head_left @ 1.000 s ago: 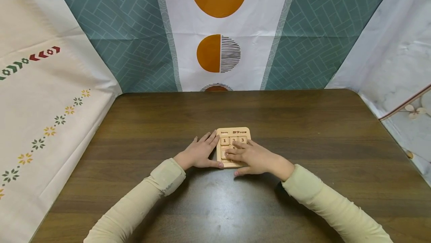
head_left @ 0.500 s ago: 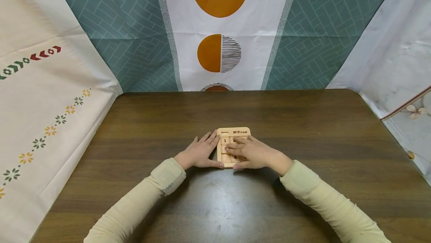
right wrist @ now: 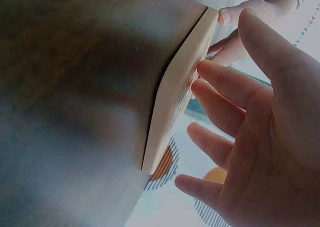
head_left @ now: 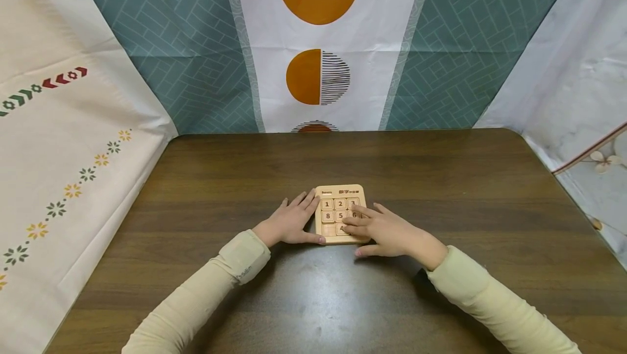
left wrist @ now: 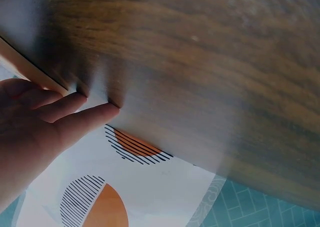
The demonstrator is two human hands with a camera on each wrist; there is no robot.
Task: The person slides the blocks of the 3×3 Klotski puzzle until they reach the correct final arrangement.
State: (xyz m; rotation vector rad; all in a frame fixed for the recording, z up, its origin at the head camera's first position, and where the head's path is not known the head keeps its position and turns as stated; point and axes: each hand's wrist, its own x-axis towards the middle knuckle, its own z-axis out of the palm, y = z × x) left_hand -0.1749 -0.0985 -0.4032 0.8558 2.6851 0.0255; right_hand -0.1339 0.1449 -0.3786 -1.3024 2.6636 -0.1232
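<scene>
On the table lies a wooden number slide puzzle [head_left: 334,188]. Its top row reads 1, 2, 3, and the middle row 8, 5, 6. A 4 tile [head_left: 340,229] sits in the bottom row, right of an empty slot at bottom left; the bottom right is hidden by fingers. My left hand [head_left: 291,224] lies flat beside it, fingertips along the left edge and thumb at the lower left corner. Above the puzzle's right part, my right hand [head_left: 389,232] has its fingers spread and loosely bent; the right wrist view shows fingertips [right wrist: 206,67] right at the tiled face.
A dark wooden table [head_left: 235,179] carries the puzzle. A patterned cloth [head_left: 196,71] hangs behind its far edge, with a cream cloth [head_left: 78,125] on the left and a white one [head_left: 563,87] on the right.
The 8 tile slid up from the lower left into the middle row, baring the bottom left slot. Afterwards my right hand drew back to the right. My left hand stayed in place.
</scene>
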